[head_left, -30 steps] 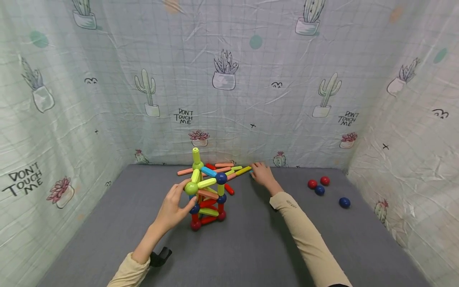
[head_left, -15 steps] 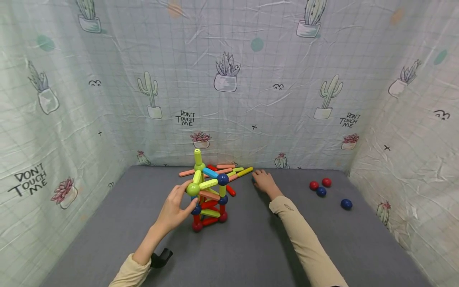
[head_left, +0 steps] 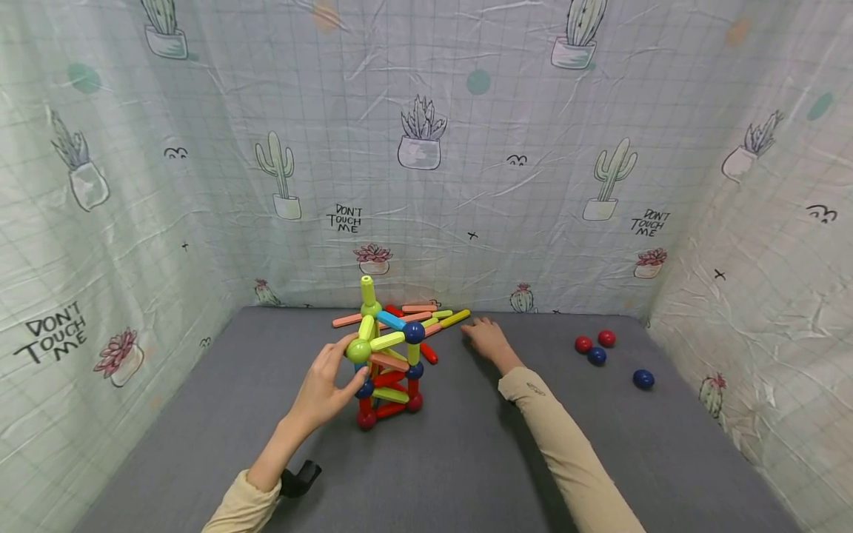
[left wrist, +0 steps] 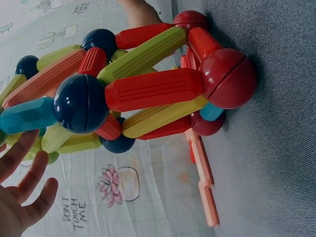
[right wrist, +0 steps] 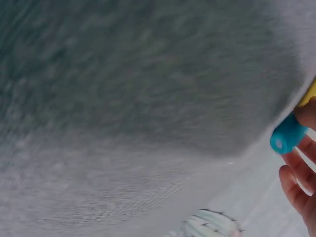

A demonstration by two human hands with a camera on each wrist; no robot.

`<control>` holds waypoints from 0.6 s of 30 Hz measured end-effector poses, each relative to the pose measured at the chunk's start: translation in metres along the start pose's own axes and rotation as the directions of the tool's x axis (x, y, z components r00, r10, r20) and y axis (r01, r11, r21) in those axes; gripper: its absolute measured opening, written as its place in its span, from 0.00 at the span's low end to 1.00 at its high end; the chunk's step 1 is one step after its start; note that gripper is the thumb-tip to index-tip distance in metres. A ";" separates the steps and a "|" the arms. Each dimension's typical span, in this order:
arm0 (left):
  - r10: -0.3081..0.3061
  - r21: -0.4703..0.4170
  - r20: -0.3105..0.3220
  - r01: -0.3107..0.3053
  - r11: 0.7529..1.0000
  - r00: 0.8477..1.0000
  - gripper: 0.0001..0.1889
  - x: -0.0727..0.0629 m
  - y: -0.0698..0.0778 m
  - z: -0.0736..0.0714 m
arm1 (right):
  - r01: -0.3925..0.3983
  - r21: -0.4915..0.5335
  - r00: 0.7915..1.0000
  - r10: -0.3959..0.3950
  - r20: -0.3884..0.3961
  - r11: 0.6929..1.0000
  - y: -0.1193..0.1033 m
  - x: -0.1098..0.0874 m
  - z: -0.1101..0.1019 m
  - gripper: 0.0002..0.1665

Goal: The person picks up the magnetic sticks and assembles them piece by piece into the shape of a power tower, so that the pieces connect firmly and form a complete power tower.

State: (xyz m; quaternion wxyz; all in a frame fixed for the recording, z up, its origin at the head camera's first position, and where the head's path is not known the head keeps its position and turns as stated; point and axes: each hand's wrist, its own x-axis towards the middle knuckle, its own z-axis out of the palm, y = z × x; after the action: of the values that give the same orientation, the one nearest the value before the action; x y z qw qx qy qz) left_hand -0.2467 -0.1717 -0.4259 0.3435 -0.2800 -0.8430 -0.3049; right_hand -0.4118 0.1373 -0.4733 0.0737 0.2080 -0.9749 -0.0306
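A tower of magnetic sticks and balls [head_left: 389, 379] stands on the grey table, with red balls at its base and blue and green ones higher up. My left hand [head_left: 320, 389] holds the green ball [head_left: 358, 351] at its upper near corner between thumb and fingers. The left wrist view shows several fingers of that hand [left wrist: 24, 185] beside a blue stick [left wrist: 27, 115] of the tower. At the back of the table my right hand [head_left: 489, 343] is over the surface. In the right wrist view it pinches a blue magnetic stick [right wrist: 289, 134], partly covered by the thumb.
Loose sticks lie in a pile behind the tower, among them a yellow stick [head_left: 456, 318] and a red stick [head_left: 429, 353]. Several loose balls, such as a red ball [head_left: 606, 338] and a blue ball [head_left: 643, 380], sit at the right. A patterned curtain [head_left: 426, 200] encloses the table.
My right hand has shifted slightly at the back of the table, and the blue at its fingertips no longer shows in the head view. The left hand keeps its hold on the tower.
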 end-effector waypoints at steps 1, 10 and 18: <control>-0.002 -0.001 0.001 0.002 1.000 1.000 0.31 0.000 0.000 0.000 | 0.015 0.013 0.999 -0.015 -0.030 1.000 -0.002 0.000 -0.002 0.19; -0.010 -0.004 0.001 0.010 1.000 1.000 0.31 -0.001 0.003 -0.002 | 0.256 0.154 0.869 -0.157 -0.470 0.954 -0.037 -0.005 -0.067 0.18; 0.001 -0.009 0.006 -0.001 1.000 1.000 0.32 -0.001 0.002 -0.002 | 0.527 0.677 0.809 -0.061 -0.584 0.513 -0.079 -0.045 -0.140 0.19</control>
State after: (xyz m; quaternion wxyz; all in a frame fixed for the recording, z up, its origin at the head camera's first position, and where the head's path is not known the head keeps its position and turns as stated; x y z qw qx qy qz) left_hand -0.2439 -0.1717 -0.4247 0.3399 -0.2828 -0.8426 -0.3075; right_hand -0.3180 0.0798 -0.3485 0.2069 0.3870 -0.7699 0.4634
